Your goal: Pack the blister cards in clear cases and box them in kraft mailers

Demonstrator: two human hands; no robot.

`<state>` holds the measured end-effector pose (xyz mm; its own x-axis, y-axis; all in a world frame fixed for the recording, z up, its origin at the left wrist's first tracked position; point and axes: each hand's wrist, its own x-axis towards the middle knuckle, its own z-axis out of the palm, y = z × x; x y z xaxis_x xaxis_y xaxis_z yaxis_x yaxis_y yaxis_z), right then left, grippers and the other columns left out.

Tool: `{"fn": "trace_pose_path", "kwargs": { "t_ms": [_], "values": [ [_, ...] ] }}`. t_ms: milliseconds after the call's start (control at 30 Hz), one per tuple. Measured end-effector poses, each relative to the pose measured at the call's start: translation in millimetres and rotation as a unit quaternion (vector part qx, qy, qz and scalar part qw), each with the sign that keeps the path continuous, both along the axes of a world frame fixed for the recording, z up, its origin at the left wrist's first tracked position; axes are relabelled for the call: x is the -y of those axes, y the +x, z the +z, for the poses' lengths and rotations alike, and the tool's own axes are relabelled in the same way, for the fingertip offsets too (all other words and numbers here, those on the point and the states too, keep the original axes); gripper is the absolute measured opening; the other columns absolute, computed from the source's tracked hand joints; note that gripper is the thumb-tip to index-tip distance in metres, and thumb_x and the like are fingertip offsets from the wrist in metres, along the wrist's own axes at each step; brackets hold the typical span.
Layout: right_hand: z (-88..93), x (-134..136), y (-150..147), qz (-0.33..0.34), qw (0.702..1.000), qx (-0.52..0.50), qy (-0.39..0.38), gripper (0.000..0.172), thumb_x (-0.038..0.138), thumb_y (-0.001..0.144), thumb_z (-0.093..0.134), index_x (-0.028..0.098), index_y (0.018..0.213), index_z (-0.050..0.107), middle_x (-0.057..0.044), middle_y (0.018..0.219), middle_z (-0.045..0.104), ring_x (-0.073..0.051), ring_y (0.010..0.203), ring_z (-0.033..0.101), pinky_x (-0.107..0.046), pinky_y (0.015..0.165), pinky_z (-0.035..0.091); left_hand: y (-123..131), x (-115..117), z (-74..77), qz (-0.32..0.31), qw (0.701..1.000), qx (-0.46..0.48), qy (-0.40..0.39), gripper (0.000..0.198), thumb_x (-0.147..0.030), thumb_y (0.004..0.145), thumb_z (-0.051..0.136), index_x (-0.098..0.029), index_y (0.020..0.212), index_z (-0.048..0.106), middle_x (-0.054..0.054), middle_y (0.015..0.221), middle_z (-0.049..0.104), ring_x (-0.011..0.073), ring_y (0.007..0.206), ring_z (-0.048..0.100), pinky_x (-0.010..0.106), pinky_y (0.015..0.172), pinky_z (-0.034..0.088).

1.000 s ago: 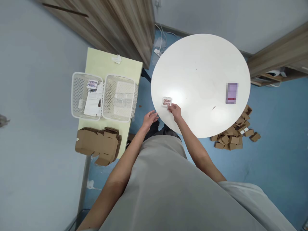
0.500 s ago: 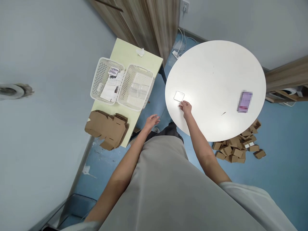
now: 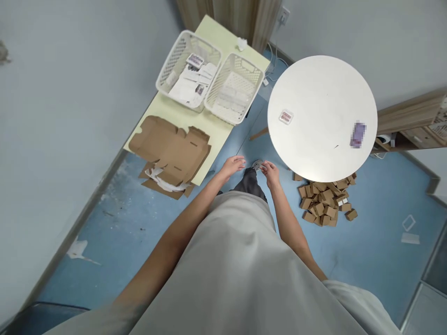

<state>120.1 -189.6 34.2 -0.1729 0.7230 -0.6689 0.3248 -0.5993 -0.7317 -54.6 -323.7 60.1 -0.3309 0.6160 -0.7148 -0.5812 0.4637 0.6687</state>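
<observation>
A small clear tray of reddish pieces (image 3: 285, 117) lies alone near the left edge of the round white table (image 3: 324, 93). My right hand (image 3: 269, 172) hangs in front of me below the table's rim, fingers loosely curled with nothing in them. My left hand (image 3: 233, 165) is beside it, fingers slightly spread and empty. Both hands are over the blue floor, apart from the tray. A blurred purple object (image 3: 357, 134) rests at the table's right side.
A pale green side table (image 3: 209, 128) carries two white baskets (image 3: 188, 77), (image 3: 234, 88) with papers and clear trays, plus flat brown cardboard blanks (image 3: 171, 149). A heap of small brown boxes (image 3: 323, 202) lies on the floor under the round table.
My right hand has let go of the small tray and drawn back off the table. The view has swung left and pulled away, so both tables look farther off.
</observation>
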Motion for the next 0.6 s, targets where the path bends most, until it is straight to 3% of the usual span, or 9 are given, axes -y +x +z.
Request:
{"fn": "trace_pose_path", "kwargs": {
  "t_ms": [167,267,367,500,600],
  "values": [
    [3.4,105,-5,0.075,0.997,0.008,-0.010,0.037,0.049,0.076,0.083,0.022,0.096,0.068,-0.004,0.095,0.080,-0.018,0.085,0.076,-0.029,0.082,0.058,-4,84,1.9,0.071,0.997,0.008,0.036,0.030,-0.027,0.096,0.075,-0.016,0.124,0.072,0.016,0.132,0.080,0.0207,0.105,0.079,0.035,0.101,0.057],
    [3.7,148,-7,0.131,0.991,0.000,-0.017,0.039,0.049,0.076,0.084,0.021,0.099,0.071,-0.004,0.099,0.081,-0.016,0.084,0.076,-0.029,0.084,0.058,-1,133,2.1,0.108,0.991,0.023,0.069,0.022,-0.028,0.099,0.073,-0.015,0.117,0.074,0.017,0.134,0.079,0.0203,0.106,0.078,0.036,0.102,0.057],
    [-0.5,182,-12,0.204,0.979,0.015,-0.020,0.040,0.051,0.078,0.084,0.021,0.102,0.072,-0.006,0.104,0.082,-0.017,0.087,0.076,-0.029,0.084,0.058,4,184,-2.5,0.108,0.989,0.043,0.097,0.020,-0.034,0.101,0.074,-0.016,0.109,0.078,0.016,0.132,0.079,0.0220,0.107,0.078,0.037,0.101,0.058],
    [-9.8,225,-21,0.286,0.956,0.048,-0.033,0.037,0.052,0.081,0.083,0.021,0.099,0.073,-0.006,0.102,0.083,-0.018,0.086,0.077,-0.030,0.082,0.059,13,245,-22.3,0.115,0.988,0.069,0.071,0.024,-0.040,0.095,0.082,-0.017,0.103,0.079,0.015,0.127,0.081,0.0247,0.107,0.079,0.039,0.100,0.059],
    [-17.8,254,-30,0.346,0.935,0.057,-0.049,0.034,0.050,0.082,0.083,0.021,0.098,0.074,-0.005,0.099,0.083,-0.019,0.085,0.077,-0.032,0.082,0.060,18,278,-46.6,0.190,0.978,0.085,0.000,0.027,-0.041,0.091,0.086,-0.018,0.103,0.076,0.015,0.122,0.081,0.0245,0.103,0.080,0.040,0.099,0.060]
  ]
}}
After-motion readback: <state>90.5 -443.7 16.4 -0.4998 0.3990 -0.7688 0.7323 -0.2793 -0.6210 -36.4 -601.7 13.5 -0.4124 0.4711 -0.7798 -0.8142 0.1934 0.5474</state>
